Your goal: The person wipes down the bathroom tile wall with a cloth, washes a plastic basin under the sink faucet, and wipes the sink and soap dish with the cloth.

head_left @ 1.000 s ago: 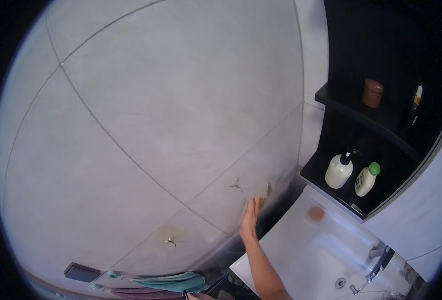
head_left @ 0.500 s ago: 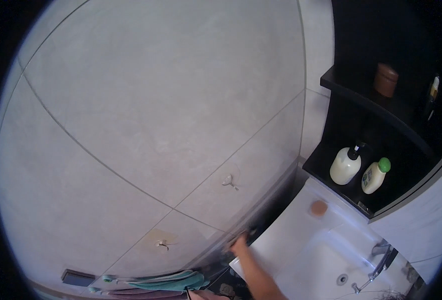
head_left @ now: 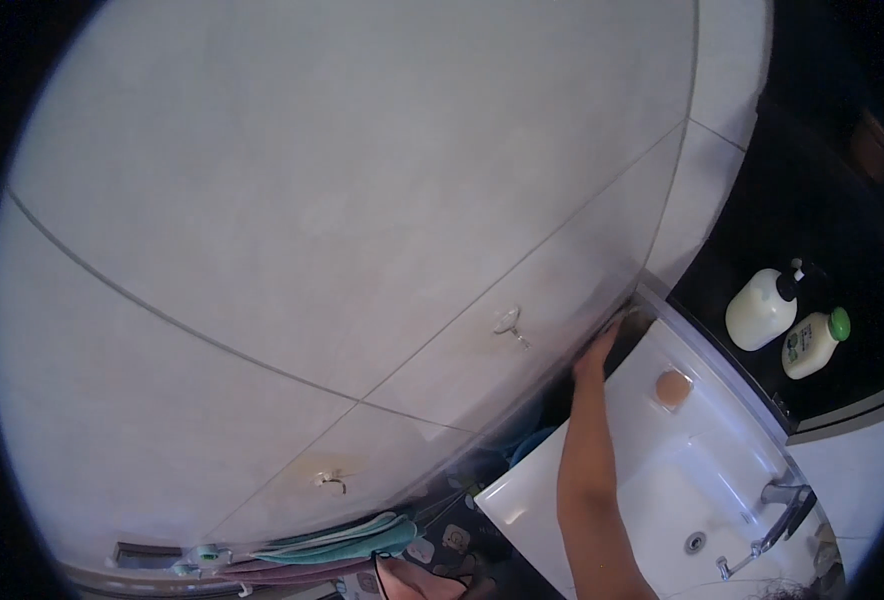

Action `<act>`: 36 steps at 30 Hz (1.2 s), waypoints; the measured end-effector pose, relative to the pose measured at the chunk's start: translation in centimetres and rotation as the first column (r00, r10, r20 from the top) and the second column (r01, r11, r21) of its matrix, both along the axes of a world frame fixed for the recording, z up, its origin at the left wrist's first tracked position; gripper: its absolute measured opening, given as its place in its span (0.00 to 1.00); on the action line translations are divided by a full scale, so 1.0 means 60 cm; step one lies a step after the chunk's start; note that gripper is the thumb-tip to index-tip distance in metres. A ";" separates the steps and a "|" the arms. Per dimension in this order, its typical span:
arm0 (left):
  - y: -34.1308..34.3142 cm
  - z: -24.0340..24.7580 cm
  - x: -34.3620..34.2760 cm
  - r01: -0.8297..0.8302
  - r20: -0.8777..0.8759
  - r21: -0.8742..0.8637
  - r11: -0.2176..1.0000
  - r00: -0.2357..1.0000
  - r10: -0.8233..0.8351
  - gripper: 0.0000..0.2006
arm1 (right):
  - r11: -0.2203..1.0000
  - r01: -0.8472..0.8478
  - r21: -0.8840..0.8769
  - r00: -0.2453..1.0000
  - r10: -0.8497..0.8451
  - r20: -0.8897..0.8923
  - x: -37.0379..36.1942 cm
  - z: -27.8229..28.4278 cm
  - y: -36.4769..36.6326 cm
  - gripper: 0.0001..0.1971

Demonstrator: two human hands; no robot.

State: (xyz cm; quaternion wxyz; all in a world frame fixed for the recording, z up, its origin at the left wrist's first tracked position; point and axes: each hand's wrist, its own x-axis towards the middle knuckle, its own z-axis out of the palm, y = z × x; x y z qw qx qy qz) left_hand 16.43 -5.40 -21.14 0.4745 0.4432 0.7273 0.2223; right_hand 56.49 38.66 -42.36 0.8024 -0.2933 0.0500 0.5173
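My left hand [head_left: 596, 352] reaches into the dark gap between the tiled wall and the white washbasin [head_left: 522, 488]. Its fingers are mostly hidden there, so I cannot make out whether they hold anything. The bare forearm crosses the basin's left rim. Near the hand, an orange-tan bar of soap [head_left: 673, 388] lies in a recess at the basin's back corner. Something blue and rounded [head_left: 530, 447] shows below the basin edge, beside the arm. My right hand is out of sight.
A white pump bottle [head_left: 761, 311] and a green-capped bottle [head_left: 810, 346] stand on a black shelf. The metal tap [head_left: 788, 510] juts over the basin. Clear hooks [head_left: 507, 320] stick to the wall; teal towels [head_left: 352, 542] hang low at left.
My left hand has moved farther up and right along the gap, toward the basin's back corner, with more forearm now showing. The view has shifted too.
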 end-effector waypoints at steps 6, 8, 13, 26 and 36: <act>-0.006 0.003 0.006 -0.100 0.041 0.091 0.991 0.994 0.097 0.21 | 0.920 -0.340 -0.196 0.822 0.190 -0.536 -0.383 -0.296 -0.170 0.38; 0.010 -0.002 0.015 0.047 0.098 -0.051 0.998 0.994 -0.042 0.21 | 0.896 -0.391 -0.209 0.787 0.208 -0.581 -0.449 -0.410 -0.265 0.31; -0.028 0.025 -0.021 -0.103 0.015 0.020 0.994 0.995 0.103 0.25 | 0.693 -0.654 -0.305 0.678 0.356 -0.643 -0.581 -0.284 -0.291 0.27; -0.031 0.064 0.006 -0.044 0.034 0.027 0.999 0.999 0.043 0.25 | 0.989 0.074 0.126 0.954 -0.107 0.281 -0.175 0.448 -0.135 0.38; -0.027 0.089 -0.001 -0.049 -0.108 -0.022 0.999 0.993 0.046 0.29 | 0.961 -0.249 0.117 -0.165 -0.162 0.973 -0.428 0.529 -0.336 0.27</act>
